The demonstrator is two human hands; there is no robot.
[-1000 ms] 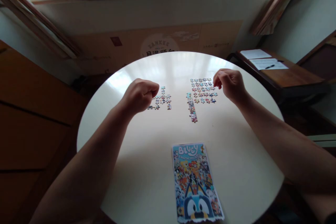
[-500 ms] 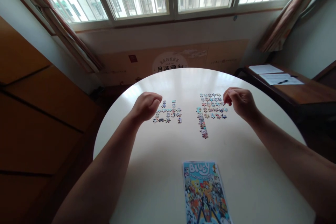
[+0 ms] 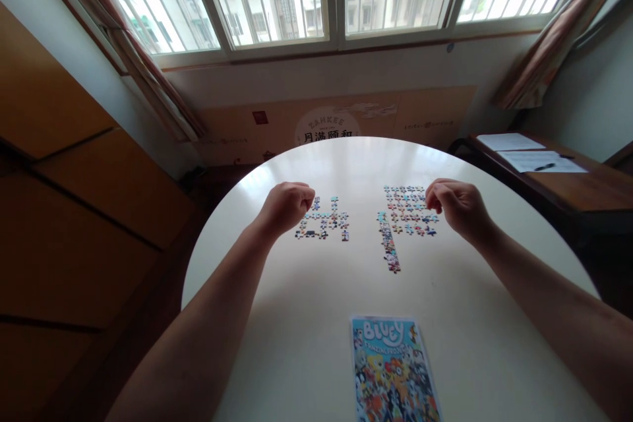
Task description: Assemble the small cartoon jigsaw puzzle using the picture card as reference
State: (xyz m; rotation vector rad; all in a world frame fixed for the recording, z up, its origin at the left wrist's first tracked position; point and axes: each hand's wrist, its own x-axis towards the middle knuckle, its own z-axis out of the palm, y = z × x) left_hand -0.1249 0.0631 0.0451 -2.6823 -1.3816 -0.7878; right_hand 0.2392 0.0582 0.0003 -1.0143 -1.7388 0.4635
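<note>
My left hand is closed in a fist beside the left group of jigsaw pieces, partly covering its near-left side. Nothing shows between its fingers. On the other side, my right hand is curled shut at the right edge of a second group of jigsaw pieces, and I see nothing in it. Those pieces lie spread in rough rows. A joined strip of puzzle pieces runs toward me from that group's left side. Nearer to me lies a colourful Bluey picture sheet, its lower end cut off by the frame.
Everything lies on a round white table. A wooden desk with papers and a pen stands at the right. Behind are a printed cardboard panel and barred windows; a wooden cabinet is at the left.
The camera view has tilted, so the table and puzzle groups appear slightly lower and farther right. Both hands stay closed beside the same groups; the left fist has turned a little.
</note>
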